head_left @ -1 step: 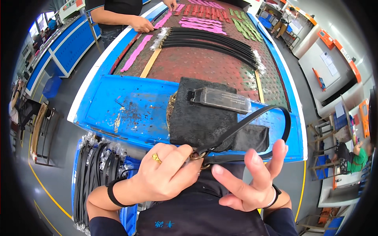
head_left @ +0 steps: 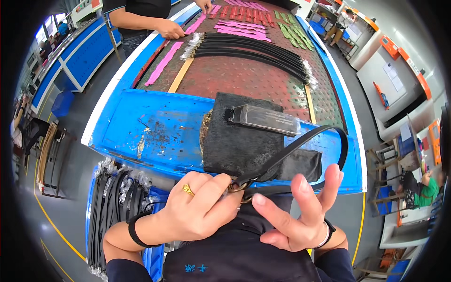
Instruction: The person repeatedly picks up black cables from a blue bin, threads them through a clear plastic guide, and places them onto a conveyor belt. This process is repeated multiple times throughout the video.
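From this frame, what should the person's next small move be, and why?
Probably close the right hand on the black strap near its metal ring: the left hand grips the ring end, while the right hand's fingers are spread.

The left hand (head_left: 204,207) wears a yellow-gold ring (head_left: 188,189) with a raised, ornate face at the base of one finger. Farther back from those fingers, a broad black band (head_left: 135,231) with a ridged edge circles the wrist. Behind the fingers of the right hand (head_left: 300,218), a thin whitish bangle (head_left: 323,238) sits next to a black wristband (head_left: 331,230). Dark navy sleeves (head_left: 128,271) end well behind both sets of fingers; nearer the body, a blackish garment (head_left: 249,261) carries two small, bright blue characters (head_left: 196,268).
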`<action>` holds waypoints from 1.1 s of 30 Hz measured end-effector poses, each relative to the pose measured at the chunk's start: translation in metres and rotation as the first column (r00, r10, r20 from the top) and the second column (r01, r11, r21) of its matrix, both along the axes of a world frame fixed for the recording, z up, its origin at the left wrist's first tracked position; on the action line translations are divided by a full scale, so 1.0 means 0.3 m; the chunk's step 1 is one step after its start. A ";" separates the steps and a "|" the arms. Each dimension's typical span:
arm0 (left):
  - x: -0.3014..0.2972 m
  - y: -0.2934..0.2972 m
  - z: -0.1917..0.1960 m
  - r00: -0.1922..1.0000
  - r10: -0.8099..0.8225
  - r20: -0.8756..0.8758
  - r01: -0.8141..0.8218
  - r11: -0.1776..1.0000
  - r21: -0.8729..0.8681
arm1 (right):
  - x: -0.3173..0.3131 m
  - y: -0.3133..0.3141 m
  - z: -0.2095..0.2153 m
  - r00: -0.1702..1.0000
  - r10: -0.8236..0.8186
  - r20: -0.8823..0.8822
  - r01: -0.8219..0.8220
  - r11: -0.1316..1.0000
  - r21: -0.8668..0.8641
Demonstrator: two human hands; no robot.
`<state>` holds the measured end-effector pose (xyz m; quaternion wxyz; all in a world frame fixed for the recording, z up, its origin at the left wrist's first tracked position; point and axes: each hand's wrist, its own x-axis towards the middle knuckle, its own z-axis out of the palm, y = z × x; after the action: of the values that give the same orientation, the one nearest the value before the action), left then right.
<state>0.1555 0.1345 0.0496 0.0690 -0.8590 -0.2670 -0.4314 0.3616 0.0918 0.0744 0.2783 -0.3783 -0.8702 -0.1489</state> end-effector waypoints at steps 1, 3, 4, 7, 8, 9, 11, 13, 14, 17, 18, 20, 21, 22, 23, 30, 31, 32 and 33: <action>0.001 0.000 -0.005 1.000 0.005 0.008 -0.005 1.000 0.013 | -0.006 0.003 -0.001 1.000 -0.006 -0.007 0.006 1.000 -0.013; -0.003 -0.006 -0.005 1.000 0.010 0.002 -0.010 1.000 0.017 | -0.015 0.008 -0.006 1.000 -0.008 -0.029 0.007 0.999 -0.043; -0.004 -0.008 -0.006 1.000 0.011 0.000 -0.011 1.000 0.017 | -0.015 0.009 -0.009 0.999 -0.006 -0.043 0.003 0.998 -0.061; -0.007 -0.008 -0.010 1.000 0.003 -0.005 -0.003 0.999 0.033 | -0.019 0.013 -0.007 1.000 -0.006 -0.027 0.004 0.996 -0.089; -0.007 -0.008 -0.009 1.000 0.001 -0.008 -0.001 0.999 0.037 | -0.019 0.014 -0.004 0.998 0.016 -0.055 -0.022 0.994 -0.111; -0.008 -0.007 -0.007 1.000 0.000 -0.011 0.001 0.999 0.041 | -0.021 0.015 0.001 0.996 0.038 -0.084 -0.049 0.990 -0.133; -0.007 -0.005 -0.006 1.000 -0.006 -0.013 0.006 0.998 0.055 | -0.021 0.009 0.008 0.990 0.051 -0.128 -0.070 0.986 -0.149; -0.004 -0.002 -0.011 1.000 -0.006 -0.013 0.007 0.997 0.075 | -0.019 -0.001 0.010 0.987 0.043 -0.158 -0.065 0.988 -0.141; -0.004 -0.002 -0.012 1.000 -0.005 -0.014 0.006 0.997 0.075 | -0.021 0.001 0.013 0.987 0.034 -0.157 -0.058 0.986 -0.153; 0.000 0.000 -0.016 1.000 -0.004 -0.018 0.005 0.996 0.085 | -0.028 0.011 0.022 0.988 0.007 -0.153 -0.035 0.983 -0.178; 0.002 0.001 -0.019 1.000 0.000 -0.021 0.002 0.996 0.092 | -0.033 0.016 0.022 0.989 0.004 -0.151 -0.031 0.983 -0.179; 0.007 0.004 -0.021 1.000 -0.001 -0.026 0.004 0.995 0.100 | -0.034 0.022 0.024 0.990 0.005 -0.143 -0.031 0.983 -0.183; 0.009 0.005 -0.021 0.999 -0.003 -0.032 0.006 0.995 0.100 | -0.033 0.025 0.025 0.990 0.012 -0.140 -0.039 0.982 -0.186; 0.009 0.007 -0.020 0.999 -0.008 -0.038 0.011 0.995 0.100 | -0.031 0.026 0.026 0.990 0.018 -0.138 -0.044 0.981 -0.189; 0.007 0.007 -0.019 0.998 -0.018 -0.063 0.024 0.996 0.088 | -0.026 0.028 0.032 0.989 0.050 -0.137 -0.077 0.977 -0.199; -0.052 0.008 0.005 0.998 -0.065 0.015 0.066 0.993 -0.095 | 0.177 0.064 0.000 0.795 0.066 -0.603 -0.009 0.995 0.098; -0.070 0.011 0.020 0.996 -0.071 0.046 0.077 0.987 -0.141 | 0.210 0.072 -0.025 0.756 -0.113 -0.645 0.185 0.982 0.045; -0.090 0.012 0.030 0.994 -0.087 0.064 0.098 0.975 -0.198 | 0.242 0.091 -0.045 0.746 -0.218 -0.629 0.247 0.968 -0.042; -0.109 0.014 0.040 0.991 -0.101 0.085 0.119 0.960 -0.254 | 0.282 0.104 -0.074 0.794 -0.312 -0.521 0.285 0.949 -0.133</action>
<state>0.1229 0.1388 0.0616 -0.0770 -0.8583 -0.2751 -0.4263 0.4462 0.1230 0.0522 0.4740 -0.5436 -0.6902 -0.0583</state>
